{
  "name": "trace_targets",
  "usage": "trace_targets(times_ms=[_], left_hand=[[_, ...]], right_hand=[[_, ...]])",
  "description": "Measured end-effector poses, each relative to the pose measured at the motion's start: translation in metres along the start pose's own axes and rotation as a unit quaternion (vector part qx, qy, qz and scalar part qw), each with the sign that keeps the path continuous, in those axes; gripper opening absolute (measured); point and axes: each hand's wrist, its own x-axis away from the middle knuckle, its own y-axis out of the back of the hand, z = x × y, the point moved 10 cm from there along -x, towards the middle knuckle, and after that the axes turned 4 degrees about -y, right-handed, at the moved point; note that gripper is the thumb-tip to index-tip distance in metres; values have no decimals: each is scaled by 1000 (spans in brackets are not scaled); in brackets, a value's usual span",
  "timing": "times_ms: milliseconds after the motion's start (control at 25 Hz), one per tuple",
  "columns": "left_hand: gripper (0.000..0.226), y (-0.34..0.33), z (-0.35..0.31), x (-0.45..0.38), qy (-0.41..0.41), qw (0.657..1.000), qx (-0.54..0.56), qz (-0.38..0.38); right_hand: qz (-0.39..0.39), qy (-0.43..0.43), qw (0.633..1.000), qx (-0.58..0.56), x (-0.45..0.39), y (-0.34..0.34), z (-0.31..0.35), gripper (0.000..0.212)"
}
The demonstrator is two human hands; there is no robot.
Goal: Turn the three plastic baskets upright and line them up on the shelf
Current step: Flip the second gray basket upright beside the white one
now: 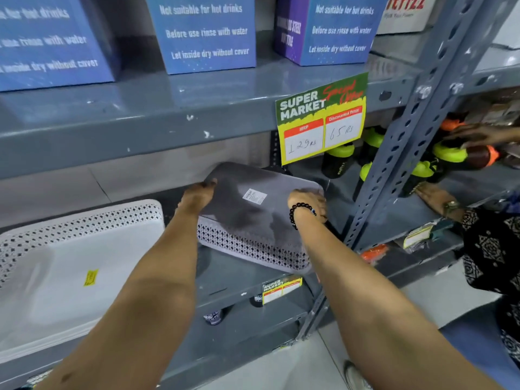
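Two bare arms reach in to a grey metal shelf [239, 274]. Both hands hold a grey basket [253, 218] that is upside down, so its flat bottom faces up and shows a small white sticker [254, 196]. The left hand [197, 197] has its grip closed on the far left corner of the basket. The right hand [308, 204], with a black bead bracelet [298, 211] on the wrist, has its grip closed on the right edge. The basket is tilted, with its near side low on the shelf and its far side lifted. Just beside it on the left lies a white basket [70, 266], also upside down, with a yellow sticker [90, 277] on its bottom. A price sign [322, 119] hangs from the shelf above. Blue boxes [205, 32] stand on that upper shelf. At the far right, another person's hands touch black and green bottles [447, 156].
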Motion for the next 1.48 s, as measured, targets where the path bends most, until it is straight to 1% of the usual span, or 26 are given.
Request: trace_targets(times_ms=[80, 160, 240, 320, 360, 400, 440, 480, 520, 600, 640, 680, 720, 760, 800, 880, 920, 960, 1040, 1120, 1160, 1200, 1240, 1320, 1400, 1480], left_hand=[[67, 8, 6, -2, 28, 999, 5, -39], [68, 21, 9, -1, 29, 995, 34, -94], [63, 45, 7, 11, 9, 973, 129, -191], [51, 75, 10, 33, -20, 916, 265, -301], [45, 88, 17, 45, -38, 884, 306, -352], [43, 94, 25, 59, -45, 855, 348, -383], [48, 93, 39, 68, -36, 822, 406, -397], [56, 87, 59, 68, -9, 808, 447, -383], [64, 80, 75, 66, 19, 810, 468, -352], [77, 67, 98, 65, 63, 838, 465, -279], [77, 63, 104, 65, 78, 854, 452, -245], [67, 59, 103, 65, 79, 868, 445, -208], [52, 59, 101, 66, 75, 881, 428, -189], [41, 63, 97, 69, 73, 901, 386, -184], [36, 68, 94, 74, 75, 923, 326, -191], [35, 74, 83, 86, 70, 962, 175, -197], [33, 76, 75, 97, 65, 973, 94, -201], [31, 74, 70, 108, 60, 976, 31, -205], [26, 67, 70, 121, 57, 975, -40, -211], [23, 59, 75, 127, 52, 973, -76, -213], [22, 55, 76, 127, 46, 972, -88, -213], [20, 52, 78, 129, 40, 972, -95, -210], [18, 50, 80, 129, 31, 973, -94, -211], [18, 48, 82, 130, 14, 975, -69, -211], [20, 49, 85, 132, 8, 974, -44, -221], [25, 51, 86, 136, 7, 972, -13, -235]], right_hand=[[18, -5, 999, -36, -2, -2, 6, 73], [6, 8, 994, -113, 1, 3, 14, 73], [-30, 61, 968, -241, 10, 21, 29, 66], [-35, 99, 909, -402, 20, 37, 39, 59], [-13, 99, 875, -475, 24, 40, 40, 57], [16, 84, 841, -534, 27, 39, 38, 56], [48, 61, 814, -575, 29, 37, 34, 55], [69, 38, 799, -596, 31, 34, 27, 55], [87, 19, 795, -600, 32, 31, 20, 58], [113, -7, 811, -574, 36, 30, 5, 68], [115, -16, 826, -552, 36, 31, -3, 70], [109, -22, 843, -526, 36, 34, -10, 68], [103, -26, 857, -504, 36, 38, -17, 64], [94, -27, 872, -479, 35, 41, -22, 60], [85, -26, 886, -455, 34, 44, -26, 57], [61, 2, 926, -372, 33, 50, -29, 49], [50, 15, 943, -328, 31, 51, -31, 44], [33, 19, 953, -302, 27, 52, -35, 41], [34, 53, 977, -203, 22, 49, -34, 38], [65, 65, 988, -125, 24, 36, -38, 38], [94, 51, 986, -129, 25, 29, -43, 39], [120, 49, 982, -137, 28, 23, -45, 40], [129, 47, 980, -146, 27, 20, -47, 42], [133, 44, 982, -123, 21, 16, -52, 42], [105, 43, 989, -96, 17, 16, -56, 41], [54, 62, 994, -71, 18, 18, -56, 44]])
